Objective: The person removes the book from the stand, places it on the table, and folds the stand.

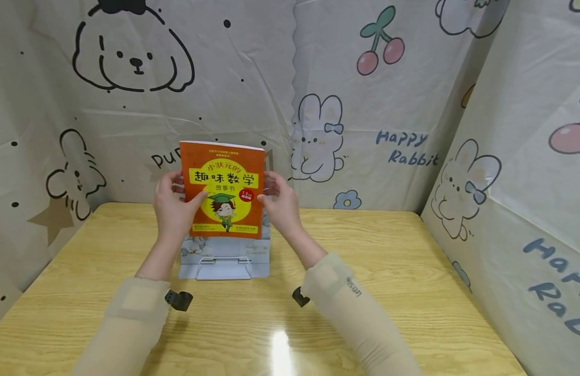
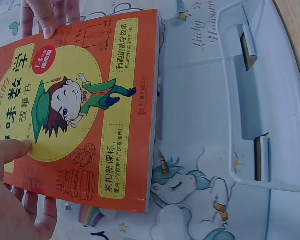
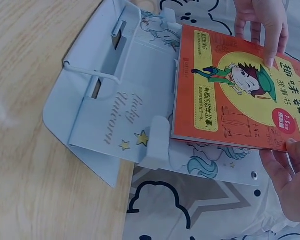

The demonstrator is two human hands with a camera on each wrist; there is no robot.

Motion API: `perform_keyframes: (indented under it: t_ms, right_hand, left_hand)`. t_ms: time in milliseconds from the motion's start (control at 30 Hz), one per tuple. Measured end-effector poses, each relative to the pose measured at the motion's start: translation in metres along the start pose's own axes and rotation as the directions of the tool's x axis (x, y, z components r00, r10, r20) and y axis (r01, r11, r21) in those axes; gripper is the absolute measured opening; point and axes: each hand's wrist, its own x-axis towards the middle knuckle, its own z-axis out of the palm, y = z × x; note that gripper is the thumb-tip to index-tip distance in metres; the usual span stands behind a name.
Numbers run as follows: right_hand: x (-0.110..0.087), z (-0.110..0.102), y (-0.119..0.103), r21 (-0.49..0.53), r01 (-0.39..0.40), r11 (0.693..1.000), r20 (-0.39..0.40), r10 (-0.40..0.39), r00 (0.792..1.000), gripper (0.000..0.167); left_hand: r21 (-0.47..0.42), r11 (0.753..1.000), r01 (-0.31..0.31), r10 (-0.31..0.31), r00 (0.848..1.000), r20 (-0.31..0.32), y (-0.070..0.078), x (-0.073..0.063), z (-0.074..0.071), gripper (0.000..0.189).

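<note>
An orange book with a yellow circle and a cartoon child in a green graduation cap on its cover is held up between both hands. My left hand grips its left edge, thumb on the cover and fingers behind. At the right edge, my right hand pinches it the same way. Behind and below the book stands a white book stand with a unicorn print. A wire page holder sits at its base. In the right wrist view the book's lower edge overlaps the stand's back plate.
The stand rests on a wooden table. Cloth with cartoon rabbits and cherries hangs behind the table and along its sides. A small black device is on the left sleeve, and another black device is on the right one.
</note>
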Motion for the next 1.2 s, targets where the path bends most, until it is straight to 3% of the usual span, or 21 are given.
perform_keyframes:
  t_ms: [333,567,733,933,1200]
  right_hand:
    - [0.004,-0.010,-0.009,0.031,0.000,1.000,-0.033,0.001,0.999,0.047]
    - [0.004,-0.019,-0.014,0.053,-0.006,0.999,-0.025,0.007,1.000,0.045]
    - [0.002,-0.026,-0.017,0.062,-0.002,0.998,-0.017,0.003,1.000,0.045]
    - [0.002,-0.040,-0.021,0.071,-0.003,0.997,-0.012,0.004,1.000,0.045]
    - [-0.001,-0.064,-0.031,0.061,0.019,0.998,-0.012,-0.019,1.000,0.046]
  left_hand:
    - [-0.016,0.996,-0.088,0.087,0.996,-0.029,0.013,0.003,-0.003,0.056]
    - [-0.023,0.995,-0.097,0.097,0.995,-0.020,0.021,0.003,-0.006,0.054]
    - [-0.032,0.994,-0.101,0.101,0.995,0.005,0.028,0.001,-0.010,0.053]
    - [-0.044,0.988,-0.149,0.151,0.988,0.040,0.039,-0.001,-0.015,0.055]
    - [-0.041,0.983,-0.182,0.186,0.972,0.142,0.056,-0.005,-0.022,0.061]
